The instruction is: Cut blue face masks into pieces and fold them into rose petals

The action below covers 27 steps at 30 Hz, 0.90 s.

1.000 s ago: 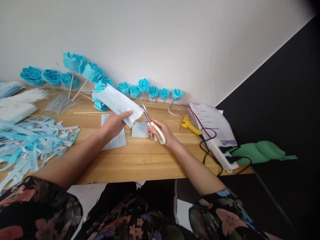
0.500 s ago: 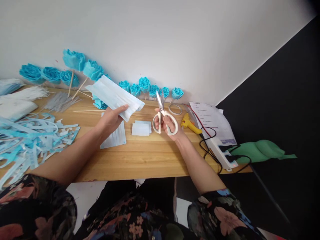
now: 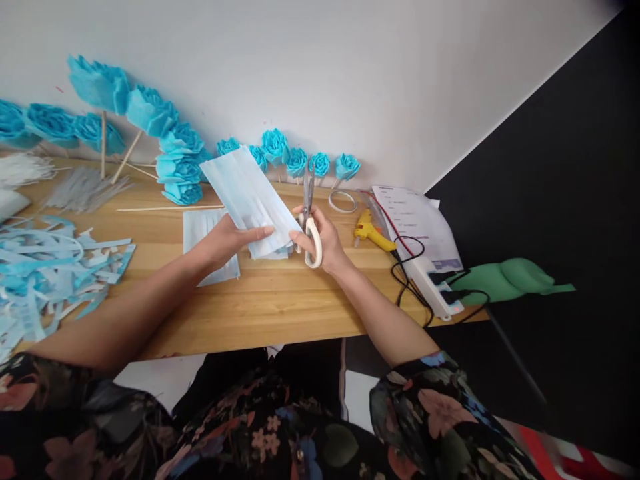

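Observation:
My left hand [image 3: 225, 240] is closed on a pale blue pleated sheet [image 3: 250, 197], like a face mask without loops, thumb on top. White-handled scissors [image 3: 313, 240] are in my right hand [image 3: 325, 237], their blades pointing up toward the wall. The right thumb touches the lower right corner of the sheet. Beneath my left hand another pale blue sheet [image 3: 193, 230] lies flat on the wooden table [image 3: 280, 307]. Small cut pieces [image 3: 280, 254] lie mostly hidden under the held sheet.
Blue paper-like roses [image 3: 180, 160] on sticks line the wall. Cut strips [image 3: 55, 273] heap at left beside grey ties [image 3: 83, 190]. At right are a wire ring [image 3: 343, 201], a yellow glue gun [image 3: 373, 231], printed papers [image 3: 415, 220], a power strip [image 3: 433, 290] and cables.
My hands have come together: the right thumb now meets the sheet's corner. The scissors have turned more edge-on, and the sheet hangs at a steeper slant. The view has shifted.

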Available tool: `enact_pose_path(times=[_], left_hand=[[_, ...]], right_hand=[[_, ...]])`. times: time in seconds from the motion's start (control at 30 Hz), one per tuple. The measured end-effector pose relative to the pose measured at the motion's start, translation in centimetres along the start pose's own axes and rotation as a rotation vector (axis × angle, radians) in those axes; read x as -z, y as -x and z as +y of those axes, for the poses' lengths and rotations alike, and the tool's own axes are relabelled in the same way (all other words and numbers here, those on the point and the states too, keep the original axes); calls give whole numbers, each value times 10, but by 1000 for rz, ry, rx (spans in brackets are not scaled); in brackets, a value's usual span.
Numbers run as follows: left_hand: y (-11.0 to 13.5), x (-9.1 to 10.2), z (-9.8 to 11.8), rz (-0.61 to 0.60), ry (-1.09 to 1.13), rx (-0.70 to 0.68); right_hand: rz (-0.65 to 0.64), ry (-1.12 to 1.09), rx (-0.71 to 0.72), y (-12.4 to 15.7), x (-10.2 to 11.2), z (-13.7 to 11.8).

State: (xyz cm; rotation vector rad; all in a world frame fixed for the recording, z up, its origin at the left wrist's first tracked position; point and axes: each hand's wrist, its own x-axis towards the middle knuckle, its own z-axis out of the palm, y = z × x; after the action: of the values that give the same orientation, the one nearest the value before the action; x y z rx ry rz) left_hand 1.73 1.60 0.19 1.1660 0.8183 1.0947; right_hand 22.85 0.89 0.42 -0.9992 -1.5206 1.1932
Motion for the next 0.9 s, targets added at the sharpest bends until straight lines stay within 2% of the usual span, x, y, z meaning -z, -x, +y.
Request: enact_pose_path(times=[0.1, 0.23, 0.37, 0.53, 0.9], left_hand=[[0, 1, 3, -22, -101, 3], [-2, 5, 5, 26, -217, 51], [-4, 8, 6, 85, -197, 76], [-5, 8, 6, 100, -142, 66], [-5, 10, -1, -97, -120, -10]], right_hand=[[27, 8, 24, -2, 4, 1], [84, -10, 61, -5, 11, -1], [139, -7, 55, -6, 17, -2], [175, -37, 24, -8, 19, 3], [49, -82, 8, -3, 13, 0]])
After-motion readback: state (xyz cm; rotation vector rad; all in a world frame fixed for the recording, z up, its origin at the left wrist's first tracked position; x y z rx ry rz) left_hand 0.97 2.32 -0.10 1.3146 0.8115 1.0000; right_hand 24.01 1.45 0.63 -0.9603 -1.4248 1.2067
